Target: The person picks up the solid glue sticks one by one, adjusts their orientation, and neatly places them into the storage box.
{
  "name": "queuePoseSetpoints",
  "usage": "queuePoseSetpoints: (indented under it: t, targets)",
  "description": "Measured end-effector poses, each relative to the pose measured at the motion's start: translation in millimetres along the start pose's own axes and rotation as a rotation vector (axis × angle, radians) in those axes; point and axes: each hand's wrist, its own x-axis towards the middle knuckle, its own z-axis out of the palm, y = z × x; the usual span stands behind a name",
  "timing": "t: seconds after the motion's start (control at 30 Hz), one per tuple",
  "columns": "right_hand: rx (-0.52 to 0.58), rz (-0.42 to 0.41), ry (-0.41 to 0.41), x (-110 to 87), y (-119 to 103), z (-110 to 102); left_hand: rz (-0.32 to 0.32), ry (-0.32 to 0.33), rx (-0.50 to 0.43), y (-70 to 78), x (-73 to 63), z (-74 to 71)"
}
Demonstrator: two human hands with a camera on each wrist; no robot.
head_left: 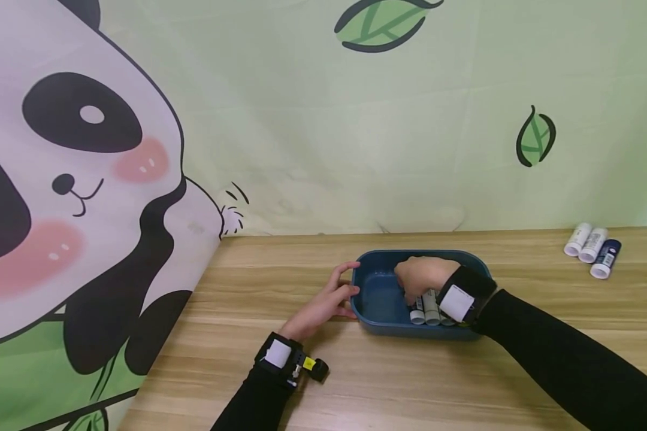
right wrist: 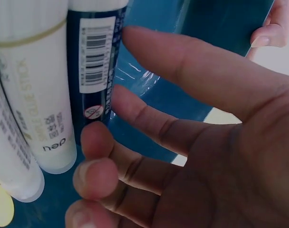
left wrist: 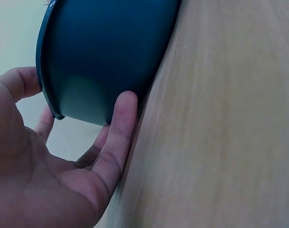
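Two hands: my left hand (head_left: 329,298) is open, fingertips against the near end of the blue plastic bin (head_left: 393,329); my right hand (head_left: 426,275) is half-open inside it, thumb spread from loosely bent fingers.
Navy glue stick (right wrist: 94,57): in the bin, at my right fingertips; I see no closed grip.
White glue sticks (right wrist: 37,99): beside it, under my right hand.
Risk: a brush from my right fingers could roll the sticks; uneven left pressure could slide the bin.
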Motion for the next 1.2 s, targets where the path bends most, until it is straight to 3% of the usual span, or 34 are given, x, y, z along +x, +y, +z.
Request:
queuePoseSetpoints:
  t: [1.2]
  targets:
    - [0.018,-0.056,0.016,-0.4,-0.2,2.3,-0.003,0.0,0.014,0.4,0.3,-0.7]
